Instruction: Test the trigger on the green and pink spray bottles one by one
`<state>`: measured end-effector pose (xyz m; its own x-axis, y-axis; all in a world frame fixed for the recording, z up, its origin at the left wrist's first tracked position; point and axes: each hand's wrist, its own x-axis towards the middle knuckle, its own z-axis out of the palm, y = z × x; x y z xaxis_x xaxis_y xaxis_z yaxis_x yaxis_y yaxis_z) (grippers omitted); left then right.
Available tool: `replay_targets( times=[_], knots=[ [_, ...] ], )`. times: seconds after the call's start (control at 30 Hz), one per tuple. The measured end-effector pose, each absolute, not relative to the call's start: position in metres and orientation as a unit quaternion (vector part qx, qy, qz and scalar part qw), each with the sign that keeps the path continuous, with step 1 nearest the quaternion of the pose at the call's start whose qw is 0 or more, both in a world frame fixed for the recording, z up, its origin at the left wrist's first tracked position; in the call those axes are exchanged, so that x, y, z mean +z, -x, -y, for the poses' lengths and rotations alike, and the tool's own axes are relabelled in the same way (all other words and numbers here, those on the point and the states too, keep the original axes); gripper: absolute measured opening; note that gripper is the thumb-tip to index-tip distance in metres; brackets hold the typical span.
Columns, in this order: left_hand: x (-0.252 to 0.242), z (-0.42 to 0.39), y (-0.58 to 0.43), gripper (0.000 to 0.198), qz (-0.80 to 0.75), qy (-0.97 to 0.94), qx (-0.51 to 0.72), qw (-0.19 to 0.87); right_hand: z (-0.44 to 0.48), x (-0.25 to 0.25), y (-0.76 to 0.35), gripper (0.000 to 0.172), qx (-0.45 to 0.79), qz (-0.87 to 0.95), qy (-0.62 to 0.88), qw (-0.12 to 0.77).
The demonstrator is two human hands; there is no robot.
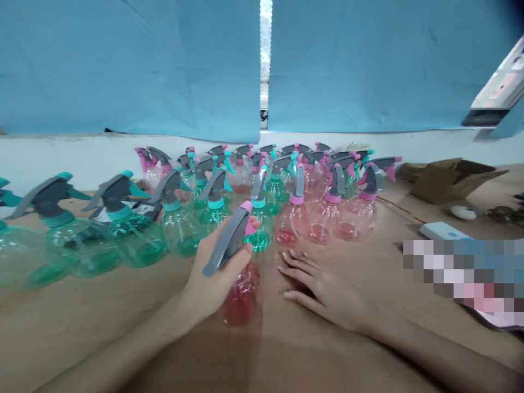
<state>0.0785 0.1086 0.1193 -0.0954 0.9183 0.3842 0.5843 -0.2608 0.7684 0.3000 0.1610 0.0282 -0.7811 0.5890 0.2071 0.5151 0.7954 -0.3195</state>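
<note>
My left hand [215,267] is wrapped round the neck of a pink spray bottle [241,300] with a grey and pink trigger head. This bottle is clear pink plastic and looks nearly upright at the front of the table. My right hand [317,278] lies palm down on the wood to its right, fingers stretched out and holding nothing. Just beyond my fingertips stand a pink spray bottle [289,226] and a green spray bottle [258,229]. A row of green spray bottles [141,240] reaches off to the left.
More spray bottles crowd the back of the wooden table [311,355]. An open cardboard box [440,180], a white computer mouse [462,212] and a white-blue box [446,231] are at right. Blue curtains [131,65] hang behind. A pixelated patch hides something at the right edge.
</note>
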Motion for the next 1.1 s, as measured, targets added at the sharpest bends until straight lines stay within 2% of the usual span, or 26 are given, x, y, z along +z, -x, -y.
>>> replay_targets(
  times=[0.33, 0.63, 0.9, 1.1],
  knots=[
    [0.119, -0.109, -0.078, 0.033, -0.575, -0.656, 0.45, 0.192, -0.16, 0.03, -0.3, 0.055, 0.131, 0.934, 0.293, 0.156],
    [0.121, -0.109, -0.078, 0.03, -0.571, -0.657, 0.455, 0.189, -0.161, 0.028, -0.3, 0.055, 0.132, 0.933, 0.293, 0.163],
    [0.134, -0.105, -0.079, 0.011, -0.552, -0.686, 0.444, 0.169, -0.161, 0.029, -0.3, 0.054, 0.133, 0.932, 0.296, 0.159],
    [0.135, -0.105, -0.08, 0.009, -0.539, -0.685, 0.454, 0.186, -0.16, 0.029, -0.3, 0.054, 0.14, 0.931, 0.294, 0.167]
  ],
)
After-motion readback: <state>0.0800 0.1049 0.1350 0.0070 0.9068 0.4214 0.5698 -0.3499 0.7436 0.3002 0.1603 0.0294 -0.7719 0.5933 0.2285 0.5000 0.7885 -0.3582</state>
